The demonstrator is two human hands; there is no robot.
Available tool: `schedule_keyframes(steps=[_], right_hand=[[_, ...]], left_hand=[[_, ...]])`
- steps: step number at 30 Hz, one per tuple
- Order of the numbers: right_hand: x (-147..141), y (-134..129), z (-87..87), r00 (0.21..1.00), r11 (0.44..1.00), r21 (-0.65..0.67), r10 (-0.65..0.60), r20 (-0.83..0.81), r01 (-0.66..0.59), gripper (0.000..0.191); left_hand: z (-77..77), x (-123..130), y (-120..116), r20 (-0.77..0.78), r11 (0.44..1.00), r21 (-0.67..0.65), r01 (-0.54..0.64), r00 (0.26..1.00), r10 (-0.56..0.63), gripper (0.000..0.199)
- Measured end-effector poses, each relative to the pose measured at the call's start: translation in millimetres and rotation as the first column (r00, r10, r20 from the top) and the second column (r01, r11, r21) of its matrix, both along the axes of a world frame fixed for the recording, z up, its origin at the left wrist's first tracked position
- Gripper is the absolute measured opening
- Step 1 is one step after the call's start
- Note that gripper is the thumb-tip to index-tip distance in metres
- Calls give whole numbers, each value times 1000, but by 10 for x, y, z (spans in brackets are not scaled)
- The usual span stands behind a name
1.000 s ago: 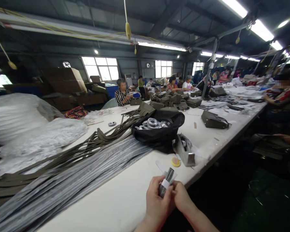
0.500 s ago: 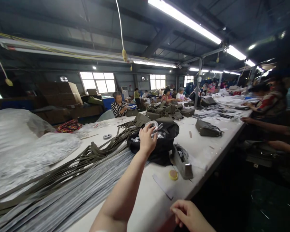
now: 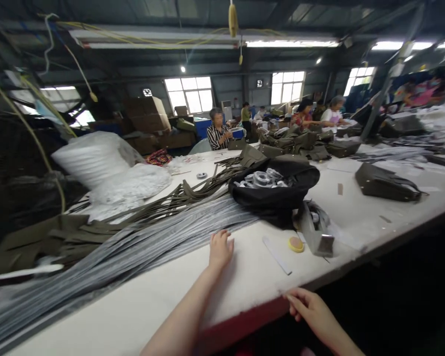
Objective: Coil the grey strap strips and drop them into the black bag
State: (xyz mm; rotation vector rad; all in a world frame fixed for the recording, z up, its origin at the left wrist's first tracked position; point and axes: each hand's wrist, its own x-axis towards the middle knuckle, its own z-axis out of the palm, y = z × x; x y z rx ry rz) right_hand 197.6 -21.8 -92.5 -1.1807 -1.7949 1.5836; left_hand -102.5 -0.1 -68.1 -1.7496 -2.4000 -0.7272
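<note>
My left hand is over the white tabletop, beside a long bundle of grey strips. Its fingers are bent, the thumb stands apart, and nothing shows in it. My right hand is closed in a pinch at the table's front edge; whatever its fingertips hold is too small to make out. Beyond my left hand stands a black cloth bag with its mouth open, full of white rings or rolls. A grey tape dispenser, a yellow-rimmed disc and a flat pale strip lie nearer me.
Olive-brown straps run along the grey strips. An olive-brown handbag lies at right, with more bags piled behind. White packing material is heaped at left. A person in a striped shirt works across the table.
My left hand has left the black bag and come down toward me over the tabletop. My right hand stays near the table edge, its fingers now pinched. The view has swung right and down.
</note>
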Motion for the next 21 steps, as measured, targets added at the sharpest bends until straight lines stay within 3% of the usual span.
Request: schedule_keyframes(steps=[3, 6, 8, 11, 14, 17, 19, 21], right_hand=[[-38, -24, -35, 999, 999, -22, 35, 8, -34, 43], [-66, -47, -77, 999, 998, -41, 49, 11, -49, 42], [-63, -43, -107, 998, 998, -42, 55, 21, -54, 43], [-35, -14, -166, 998, 998, -41, 56, 41, -55, 44], [-24, 13, -239, 997, 998, -46, 52, 50, -50, 46], [-62, 17, -267, 996, 997, -46, 69, 52, -67, 47], [-121, 16, -225, 995, 995, -48, 91, 46, -89, 48], [-208, 25, -128, 996, 995, -51, 91, 3, -91, 49]], left_hand=[[86, -507, -57, -34, 967, -42, -249, 968, 248, 34], [237, -942, -72, -67, 890, -75, -450, 893, 446, 43], [333, -1183, -74, -72, 844, -123, -523, 853, 518, 43], [438, -1412, -102, -63, 812, -214, -542, 838, 543, 36], [476, -1444, -165, -57, 824, -263, -501, 861, 506, 33], [456, -1295, -227, -32, 846, -307, -436, 893, 449, 29], [410, -1069, -261, 9, 861, -344, -375, 916, 402, 29], [332, -690, -310, 65, 883, -366, -293, 939, 338, 30]])
